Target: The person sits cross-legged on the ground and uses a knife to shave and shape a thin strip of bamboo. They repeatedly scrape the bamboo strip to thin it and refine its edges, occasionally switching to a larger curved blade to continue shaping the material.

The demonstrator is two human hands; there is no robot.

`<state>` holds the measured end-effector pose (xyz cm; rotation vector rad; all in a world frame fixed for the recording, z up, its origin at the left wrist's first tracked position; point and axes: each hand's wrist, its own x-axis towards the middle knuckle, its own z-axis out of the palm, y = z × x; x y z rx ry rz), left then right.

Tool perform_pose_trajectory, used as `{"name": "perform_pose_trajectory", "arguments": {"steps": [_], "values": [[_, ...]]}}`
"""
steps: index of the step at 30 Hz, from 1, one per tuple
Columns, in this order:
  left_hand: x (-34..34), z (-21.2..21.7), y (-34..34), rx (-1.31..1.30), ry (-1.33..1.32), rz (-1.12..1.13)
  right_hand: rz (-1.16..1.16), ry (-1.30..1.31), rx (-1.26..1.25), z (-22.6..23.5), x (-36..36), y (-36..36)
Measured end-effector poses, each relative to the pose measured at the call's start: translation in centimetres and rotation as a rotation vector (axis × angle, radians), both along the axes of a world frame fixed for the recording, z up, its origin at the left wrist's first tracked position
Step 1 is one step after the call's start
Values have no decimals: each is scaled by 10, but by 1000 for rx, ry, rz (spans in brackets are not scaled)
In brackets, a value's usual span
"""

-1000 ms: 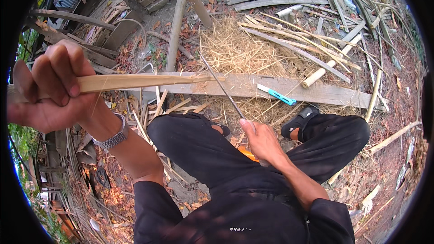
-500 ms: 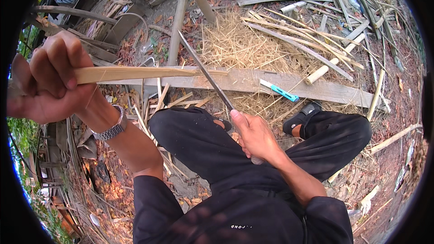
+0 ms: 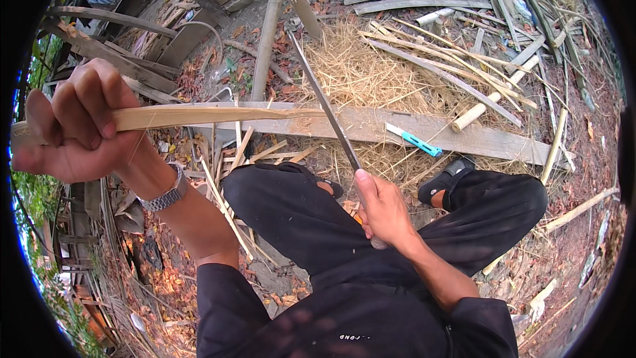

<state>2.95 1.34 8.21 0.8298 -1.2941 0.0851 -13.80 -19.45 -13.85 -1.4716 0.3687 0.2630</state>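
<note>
My left hand [image 3: 86, 119], a watch on its wrist, is closed around a pale bamboo strip [image 3: 199, 115] raised at the left. The strip points to the right and narrows toward its split far end. In my right hand [image 3: 384, 209] is the handle of a long-bladed knife [image 3: 324, 103], its blade slanting up and to the left. The blade crosses the strip near its narrow end; whether they touch I cannot tell. Beneath them lies a grey wooden plank [image 3: 457, 134], with a blue utility knife [image 3: 416, 142] on it, its blade out.
Fine shavings [image 3: 364, 69] are heaped beyond the plank. Bamboo strips and a round bamboo pole [image 3: 477, 111] lie at the far right. Wooden posts [image 3: 298, 0] stand at the back. My bent legs are on the near side of the plank, with offcuts beside my left knee.
The knife has shifted to the right along the strip, toward its narrow end. Both hands keep their holds, and the whole view has shifted slightly.
</note>
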Motion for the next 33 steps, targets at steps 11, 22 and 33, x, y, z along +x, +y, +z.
{"name": "perform_pose_trajectory", "arguments": {"steps": [11,22,33], "values": [[17,4,9,109,42,-16,48,100,-278,-58,22,-9],[12,10,-14,97,-4,-58,94,-426,-224,51,-6,10],[11,10,5,93,68,17,48,-419,-92,48,-3,-2]]}}
